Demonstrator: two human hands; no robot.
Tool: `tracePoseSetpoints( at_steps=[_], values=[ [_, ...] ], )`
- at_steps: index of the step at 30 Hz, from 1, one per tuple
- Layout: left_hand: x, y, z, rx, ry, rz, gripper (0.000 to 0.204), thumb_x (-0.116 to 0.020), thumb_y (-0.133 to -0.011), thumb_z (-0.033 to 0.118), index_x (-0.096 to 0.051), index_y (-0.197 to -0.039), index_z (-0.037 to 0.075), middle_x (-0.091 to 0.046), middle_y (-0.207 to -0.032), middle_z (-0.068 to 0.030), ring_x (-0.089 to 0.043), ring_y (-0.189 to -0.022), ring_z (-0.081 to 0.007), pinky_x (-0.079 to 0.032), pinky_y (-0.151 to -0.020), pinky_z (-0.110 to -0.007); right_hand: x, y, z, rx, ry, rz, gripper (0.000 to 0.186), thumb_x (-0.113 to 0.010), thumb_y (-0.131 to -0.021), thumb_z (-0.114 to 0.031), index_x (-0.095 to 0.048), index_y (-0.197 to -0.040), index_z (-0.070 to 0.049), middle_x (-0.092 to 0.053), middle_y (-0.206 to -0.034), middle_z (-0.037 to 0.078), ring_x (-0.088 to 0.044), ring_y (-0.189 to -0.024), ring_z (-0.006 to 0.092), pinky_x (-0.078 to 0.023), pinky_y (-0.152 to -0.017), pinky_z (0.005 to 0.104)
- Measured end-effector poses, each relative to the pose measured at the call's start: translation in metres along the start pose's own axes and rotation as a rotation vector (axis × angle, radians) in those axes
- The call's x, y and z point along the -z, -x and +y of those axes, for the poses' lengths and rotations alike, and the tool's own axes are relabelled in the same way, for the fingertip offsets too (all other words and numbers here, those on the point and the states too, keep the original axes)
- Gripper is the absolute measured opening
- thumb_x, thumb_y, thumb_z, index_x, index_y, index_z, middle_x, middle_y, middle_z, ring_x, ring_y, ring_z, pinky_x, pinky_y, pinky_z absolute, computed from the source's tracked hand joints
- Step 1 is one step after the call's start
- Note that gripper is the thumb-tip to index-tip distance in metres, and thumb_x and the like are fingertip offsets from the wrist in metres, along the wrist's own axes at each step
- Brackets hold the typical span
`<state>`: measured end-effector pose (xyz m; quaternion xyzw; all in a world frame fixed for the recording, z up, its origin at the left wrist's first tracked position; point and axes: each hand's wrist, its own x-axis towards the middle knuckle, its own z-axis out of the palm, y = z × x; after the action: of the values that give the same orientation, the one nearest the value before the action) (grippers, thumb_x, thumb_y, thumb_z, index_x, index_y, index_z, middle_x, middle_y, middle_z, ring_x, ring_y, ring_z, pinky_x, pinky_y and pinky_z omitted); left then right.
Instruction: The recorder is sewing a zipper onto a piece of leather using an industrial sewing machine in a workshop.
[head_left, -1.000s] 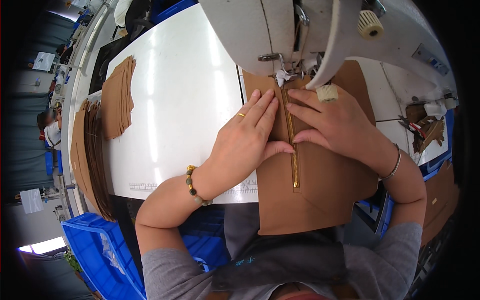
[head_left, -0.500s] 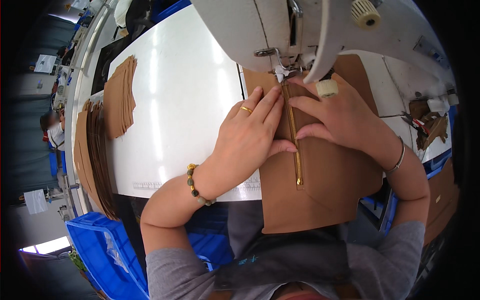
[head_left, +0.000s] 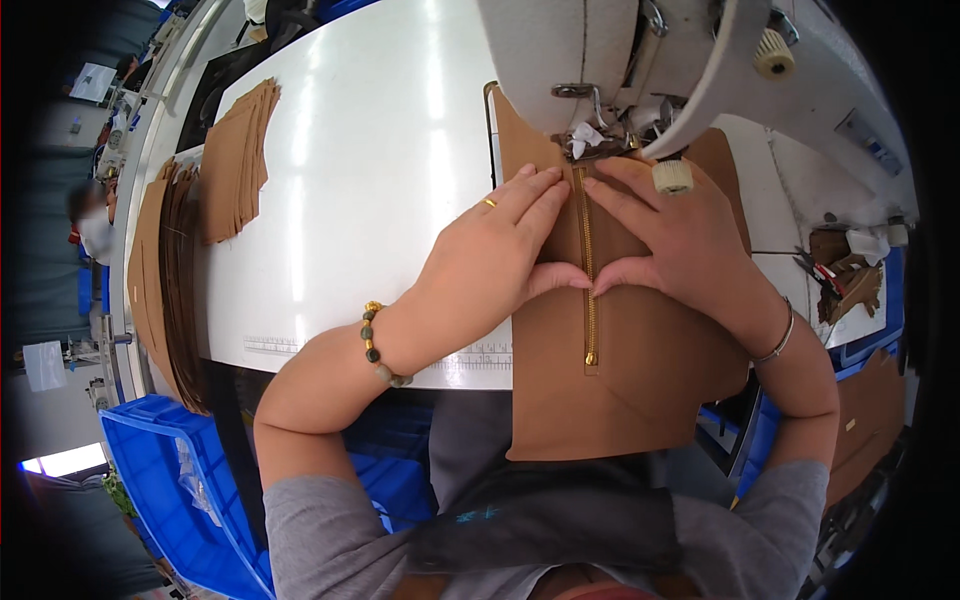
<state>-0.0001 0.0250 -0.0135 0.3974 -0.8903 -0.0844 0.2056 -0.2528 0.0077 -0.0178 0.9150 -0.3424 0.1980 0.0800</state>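
A brown fabric or leather panel (head_left: 600, 415) lies under the needle area of a white sewing machine (head_left: 565, 75). Down its middle runs a brass-toothed zipper (head_left: 591, 325), its slider at the near end. My left hand (head_left: 490, 245) rests flat on the panel left of the zipper, fingers stretched toward the presser foot (head_left: 592, 148). On the other side, my right hand (head_left: 690, 235) presses the panel with fingers spread, its fingertips close to the foot. Both thumbs point inward and almost meet over the zipper. The needle itself cannot be made out.
Stacks of brown cut pieces (head_left: 236, 165) and longer brown panels (head_left: 160, 290) lie at the left of the white table (head_left: 350, 200). Blue crates (head_left: 165, 470) stand below left. Red-handled snips (head_left: 822, 272) and scraps (head_left: 858, 290) sit at the right.
My right thumb has moved left and down to the zipper, close to my left thumb. The view has shifted, so the machine appears farther right. Both hands stay on the panel.
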Motion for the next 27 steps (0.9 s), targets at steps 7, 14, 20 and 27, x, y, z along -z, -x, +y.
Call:
tracePoseSetpoints(
  at_steps=[7, 14, 20, 27],
  values=[
    [0.0005, 0.0033, 0.0011, 0.002, 0.022, -0.032, 0.084, -0.084, -0.077, 0.044, -0.058, -0.142, -0.002, -0.058, -0.149, -0.0171, -0.055, -0.139, -0.0373, -0.051, -0.11, -0.043, 0.0031, -0.0026, -0.0049, -0.03, -0.17, -0.068, 0.089, -0.075, -0.069, -0.067, -0.068, -0.131, -0.003, -0.069, -0.122, 0.01, -0.064, -0.11, 0.0313, -0.05, -0.104, 0.0429],
    [0.0048, -0.0027, -0.0003, -0.057, -0.077, -0.074, 0.084, -0.083, -0.076, 0.047, -0.061, -0.141, -0.001, -0.06, -0.147, -0.0164, -0.056, -0.138, -0.0367, -0.049, -0.112, -0.043, 0.0017, -0.0018, -0.0045, -0.021, -0.152, -0.072, 0.091, -0.076, -0.07, -0.066, -0.067, -0.132, 0.0, -0.07, -0.117, 0.011, -0.065, -0.112, 0.0292, -0.047, -0.108, 0.0428],
    [0.0056, -0.0055, -0.0028, -0.08, -0.108, -0.058, 0.082, -0.083, -0.075, 0.047, -0.063, -0.139, 0.0, -0.063, -0.144, -0.0154, -0.058, -0.135, -0.0357, -0.048, -0.112, -0.043, 0.003, -0.0042, -0.005, -0.034, -0.163, -0.083, 0.091, -0.077, -0.07, -0.064, -0.066, -0.133, 0.0, -0.07, -0.119, 0.011, -0.065, -0.115, 0.0289, -0.046, -0.111, 0.0445],
    [0.0044, -0.0062, -0.0043, -0.082, -0.107, -0.05, 0.08, -0.082, -0.076, 0.048, -0.064, -0.138, -0.001, -0.064, -0.144, -0.0147, -0.058, -0.135, -0.0355, -0.048, -0.112, -0.044, -0.0012, -0.0038, -0.0039, -0.055, -0.162, -0.097, 0.091, -0.077, -0.069, -0.064, -0.065, -0.134, 0.0, -0.07, -0.12, 0.011, -0.064, -0.118, 0.0294, -0.045, -0.112, 0.0453]
  ],
)
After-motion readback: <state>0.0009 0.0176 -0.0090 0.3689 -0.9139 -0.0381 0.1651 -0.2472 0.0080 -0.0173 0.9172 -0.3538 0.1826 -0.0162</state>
